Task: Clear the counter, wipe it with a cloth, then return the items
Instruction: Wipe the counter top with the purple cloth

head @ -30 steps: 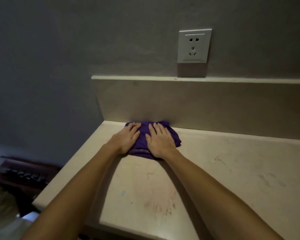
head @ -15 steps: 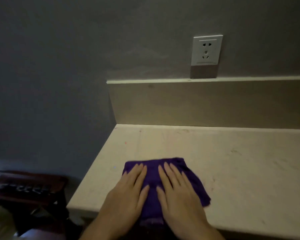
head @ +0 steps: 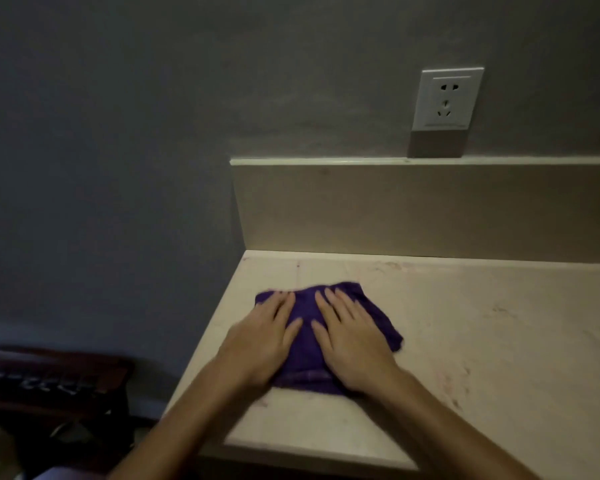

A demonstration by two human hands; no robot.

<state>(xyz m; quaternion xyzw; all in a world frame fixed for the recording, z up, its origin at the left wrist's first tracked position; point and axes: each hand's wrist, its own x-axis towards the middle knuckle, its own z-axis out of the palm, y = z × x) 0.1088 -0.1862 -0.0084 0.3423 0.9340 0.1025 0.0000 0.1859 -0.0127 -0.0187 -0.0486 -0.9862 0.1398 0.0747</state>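
Note:
A purple cloth [head: 307, 348] lies flat on the pale stone counter [head: 482, 341], close to its left end. My left hand [head: 260, 341] presses on the cloth's left half with straight fingers. Beside it, my right hand [head: 350, 337] presses flat on the right half, fingers pointing toward the wall. Faint reddish marks show on the counter around and to the right of the cloth.
A beige backsplash [head: 413, 209] rises behind the counter, with a white wall socket [head: 445, 98] above it on the grey wall. A dark wooden piece of furniture [head: 52, 379] stands low at the left, beyond the counter's left edge.
Both hands pulled the cloth from the backsplash back to the front edge, then pushed it forward again toward the middle of the counter. The view shifted left.

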